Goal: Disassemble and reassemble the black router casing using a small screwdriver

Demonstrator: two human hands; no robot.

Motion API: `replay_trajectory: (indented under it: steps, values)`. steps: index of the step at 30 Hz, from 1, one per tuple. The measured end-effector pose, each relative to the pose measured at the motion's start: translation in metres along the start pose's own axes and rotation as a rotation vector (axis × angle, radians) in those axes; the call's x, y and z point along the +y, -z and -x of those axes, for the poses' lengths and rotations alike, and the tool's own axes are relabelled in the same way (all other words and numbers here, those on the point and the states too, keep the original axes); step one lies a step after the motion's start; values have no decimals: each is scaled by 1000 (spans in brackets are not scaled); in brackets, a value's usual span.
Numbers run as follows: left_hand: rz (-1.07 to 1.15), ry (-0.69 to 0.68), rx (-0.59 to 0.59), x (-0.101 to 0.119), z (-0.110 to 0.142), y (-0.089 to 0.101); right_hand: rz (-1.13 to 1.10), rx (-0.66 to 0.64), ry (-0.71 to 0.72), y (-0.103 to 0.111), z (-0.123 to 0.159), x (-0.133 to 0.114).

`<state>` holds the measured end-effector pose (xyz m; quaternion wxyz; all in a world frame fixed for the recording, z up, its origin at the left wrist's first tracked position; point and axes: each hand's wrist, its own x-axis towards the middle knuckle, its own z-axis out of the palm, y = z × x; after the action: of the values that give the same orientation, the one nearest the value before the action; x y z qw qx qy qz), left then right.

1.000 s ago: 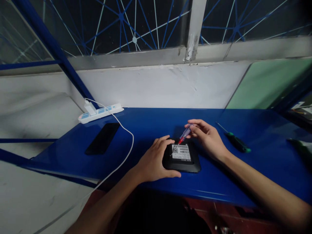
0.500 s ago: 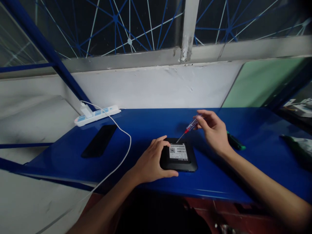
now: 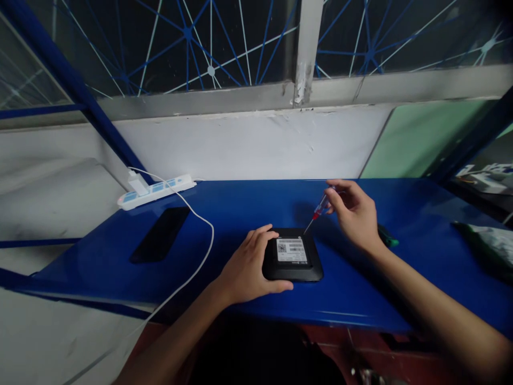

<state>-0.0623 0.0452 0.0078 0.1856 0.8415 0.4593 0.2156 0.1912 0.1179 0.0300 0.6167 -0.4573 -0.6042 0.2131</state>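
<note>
1. Clasping the box (image 3: 294, 269) at its left side with the left hand (image 3: 248, 262), fingers over the far left corner, thumb along the near edge.
2. Lying flat on the desk (image 3: 256, 206), with the box's white label (image 3: 291, 250) upward.
3. Pinching the screwdriver (image 3: 321, 206) by its clear handle with the right hand (image 3: 355, 215), above and right of the box; slanting down, tip at the box's far right corner, impossible to tell whether touching.
4. Right of the box, partly behind the right hand: a green tool (image 3: 387, 237). Well right of the box: a packet (image 3: 489, 245), contents unclear.
5. Left of the box: a black phone (image 3: 160, 235). Between phone and box: a white cable (image 3: 213, 232).
6. Beyond the box, to the left: a power strip (image 3: 159, 192), with a plug (image 3: 138, 183) in it.
7. Straight beyond the box: a white wall (image 3: 240, 144), then windows (image 3: 240, 43) higher up.
</note>
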Motion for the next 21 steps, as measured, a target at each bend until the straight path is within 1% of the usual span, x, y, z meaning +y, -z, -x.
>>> replay_trajectory:
  steps: [4,9,11,16,21]
  values:
    - [-31,-2,15,-1,-1,-3,17,-36,9,1,1,4]
    - [-79,24,-9,3,-2,-2,-9,-161,16,-1,4,5]
    - [-95,27,-17,3,-2,-2,-25,-183,11,-3,6,5]
    - [-88,2,4,1,0,-3,-48,-138,34,-4,9,5]
    - [-97,16,-15,4,-1,-3,-7,-89,73,-5,9,5]
